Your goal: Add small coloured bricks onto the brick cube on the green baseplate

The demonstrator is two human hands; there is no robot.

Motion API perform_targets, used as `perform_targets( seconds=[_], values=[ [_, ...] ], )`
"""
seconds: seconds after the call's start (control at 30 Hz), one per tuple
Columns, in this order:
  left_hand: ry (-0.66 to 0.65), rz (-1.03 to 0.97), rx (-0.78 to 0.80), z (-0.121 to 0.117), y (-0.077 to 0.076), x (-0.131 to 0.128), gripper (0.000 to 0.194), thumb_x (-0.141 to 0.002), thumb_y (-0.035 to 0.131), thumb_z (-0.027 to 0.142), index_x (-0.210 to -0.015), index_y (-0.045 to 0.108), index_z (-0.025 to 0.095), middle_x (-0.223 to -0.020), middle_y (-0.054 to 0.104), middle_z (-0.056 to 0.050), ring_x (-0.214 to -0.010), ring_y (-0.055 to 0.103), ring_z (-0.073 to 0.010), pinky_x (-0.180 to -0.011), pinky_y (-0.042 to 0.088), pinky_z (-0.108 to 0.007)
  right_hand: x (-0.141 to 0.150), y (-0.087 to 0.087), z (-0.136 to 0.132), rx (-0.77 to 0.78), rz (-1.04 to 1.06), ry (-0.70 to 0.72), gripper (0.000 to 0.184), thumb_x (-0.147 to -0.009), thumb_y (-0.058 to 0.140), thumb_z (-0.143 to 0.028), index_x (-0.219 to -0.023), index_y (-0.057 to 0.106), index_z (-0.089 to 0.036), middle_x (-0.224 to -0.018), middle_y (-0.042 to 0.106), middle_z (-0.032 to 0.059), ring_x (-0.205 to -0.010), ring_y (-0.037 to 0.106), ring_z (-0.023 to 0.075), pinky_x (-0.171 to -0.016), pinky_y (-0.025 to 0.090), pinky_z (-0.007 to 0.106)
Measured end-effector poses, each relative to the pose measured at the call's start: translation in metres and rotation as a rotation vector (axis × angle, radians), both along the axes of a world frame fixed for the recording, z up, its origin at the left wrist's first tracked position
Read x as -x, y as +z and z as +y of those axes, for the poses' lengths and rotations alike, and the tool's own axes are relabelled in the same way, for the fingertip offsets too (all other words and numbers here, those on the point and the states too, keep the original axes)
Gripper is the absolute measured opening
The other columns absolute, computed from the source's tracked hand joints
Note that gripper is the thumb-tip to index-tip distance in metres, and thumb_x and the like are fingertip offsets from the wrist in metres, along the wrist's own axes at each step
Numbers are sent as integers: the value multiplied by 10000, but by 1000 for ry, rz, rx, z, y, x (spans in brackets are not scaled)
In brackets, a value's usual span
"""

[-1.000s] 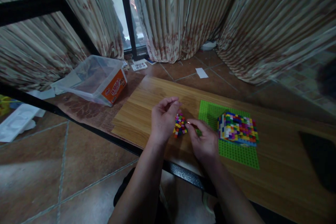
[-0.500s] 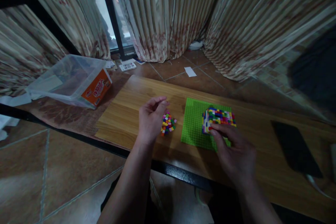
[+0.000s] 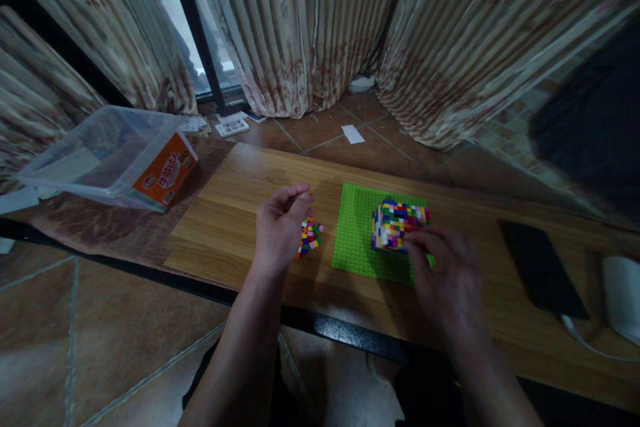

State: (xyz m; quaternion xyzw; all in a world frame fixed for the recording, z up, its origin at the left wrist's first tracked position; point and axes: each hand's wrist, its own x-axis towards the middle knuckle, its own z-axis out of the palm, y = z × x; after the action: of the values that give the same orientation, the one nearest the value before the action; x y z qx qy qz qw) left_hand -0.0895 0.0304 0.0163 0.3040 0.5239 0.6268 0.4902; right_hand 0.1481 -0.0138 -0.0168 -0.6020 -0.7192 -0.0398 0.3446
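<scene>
A block-shaped build of many-coloured toy bricks (image 3: 395, 223) stands on a green studded baseplate (image 3: 353, 240). At the build's near right side is my right hand (image 3: 447, 270), its thumb and forefinger pinched together at the brick wall. Whatever lies between those fingertips is too small to make out. My left hand (image 3: 280, 227) hovers beside and partly over a pile of loose small bricks (image 3: 311, 237), hiding some of them. Its thumb and fingers are drawn together in a pinch, and I cannot see what they hold, if anything.
The wooden tabletop (image 3: 215, 213) carries a dark phone (image 3: 543, 267) with a white cable at the right, near a white object (image 3: 623, 297). A clear plastic bin (image 3: 110, 153) with an orange label stands at the left. Curtains (image 3: 300, 33) hang beyond the table.
The view has shifted slightly, so everything sits further left. The red brick seen at my right fingertips before no longer shows there. My left hand keeps its pinch by the pile.
</scene>
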Motion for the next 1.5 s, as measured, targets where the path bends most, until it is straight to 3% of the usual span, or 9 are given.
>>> perform_targets(
  seconds=[0.37,0.57,0.7,0.97,1.23,1.5],
  values=[
    [7,12,-27,0,0,0,191,-701,790,279,-836,732,158,-776,719,-24,-644,636,-100,-625,536,-207,2,-6,5,34,300,-186,214,-848,678,-411,-838,733,-205,-1043,657,102,-1046,601,281,-926,478,494],
    [-9,-5,8,-1,1,-1,203,-704,774,271,-861,725,151,-774,717,-22,-634,634,-108,-573,526,-205,-3,-16,12,210,701,-316,358,-648,822,-468,-819,698,-179,-988,671,79,-879,639,222,-725,504,369],
    [-12,-4,15,-1,2,-1,188,-707,763,257,-858,727,152,-783,719,-28,-637,633,-105,-565,524,-197,4,-20,14,230,971,-281,363,-600,857,-389,-791,626,-184,-805,667,4,-696,616,143,-635,482,286],
    [-6,6,17,-1,3,-1,188,-706,772,259,-855,724,156,-772,707,-20,-637,637,-111,-588,530,-218,2,-17,13,274,1095,-223,356,-595,879,-362,-793,641,-186,-790,684,-12,-675,635,129,-602,499,258],
    [-10,16,15,0,2,0,212,-710,764,276,-870,724,145,-784,713,-24,-610,614,-102,-565,495,-209,8,4,13,17,1385,-255,195,-670,829,-307,-724,680,-193,-762,680,-27,-708,644,110,-632,515,228],
    [-10,55,-11,0,0,1,233,-715,743,288,-887,719,132,-789,713,-17,-626,614,-92,-608,508,-203,20,8,14,-53,1408,-251,113,-694,782,-235,-724,689,-178,-738,685,-36,-683,633,85,-627,499,200]
  ],
)
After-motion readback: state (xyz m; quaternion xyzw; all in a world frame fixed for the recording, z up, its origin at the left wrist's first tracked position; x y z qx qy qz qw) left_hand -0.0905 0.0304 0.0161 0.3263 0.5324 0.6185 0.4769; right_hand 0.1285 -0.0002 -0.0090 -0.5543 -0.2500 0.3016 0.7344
